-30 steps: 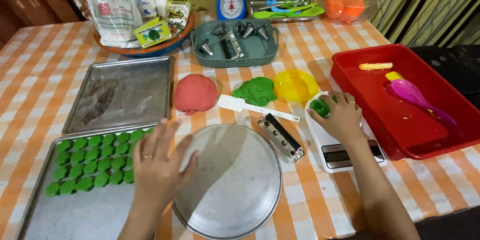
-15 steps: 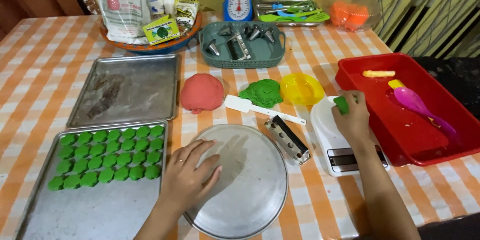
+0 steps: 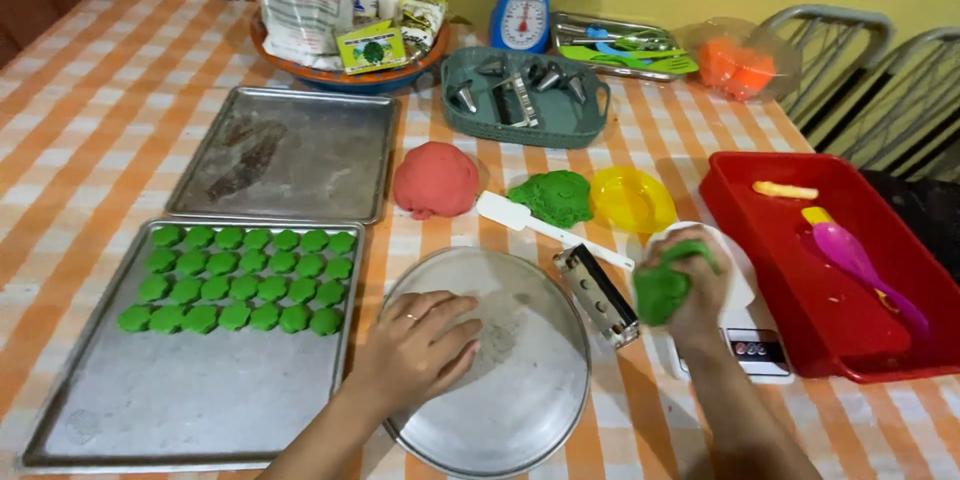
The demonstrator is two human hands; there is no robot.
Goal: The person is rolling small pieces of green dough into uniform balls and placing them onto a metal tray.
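Resting flat and open-palmed on the round metal plate (image 3: 520, 380), the left hand (image 3: 420, 345) grips nothing; its fingers spread over the plate's near-left part, where a faint dusting of flour shows on the metal. Taking that plate as the landmark, the right hand (image 3: 690, 285) sits just off its right edge, closed around a lump of green dough (image 3: 660, 290) that bulges out on the plate-facing side of the fist, so the dough lies to the right of the plate and a little above table level, over the white digital scale (image 3: 745, 340). The right hand is the one carrying the dough; the left is the one already on the plate, and the bare middle of the plate lies between them. Between the plate's right rim and the dough-holding hand lies a metal cutter (image 3: 597, 295), its long axis slanting away from the plate. Left of the plate, a baking tray (image 3: 190, 410) holds rows of small green dough pieces (image 3: 240, 280). Beyond the plate's far rim sit a red dough ball (image 3: 435, 180), a white spatula (image 3: 550, 230), a green dough mound (image 3: 555, 197) and a yellow dish (image 3: 632, 202); well to the right stands a red tub (image 3: 770, 240).
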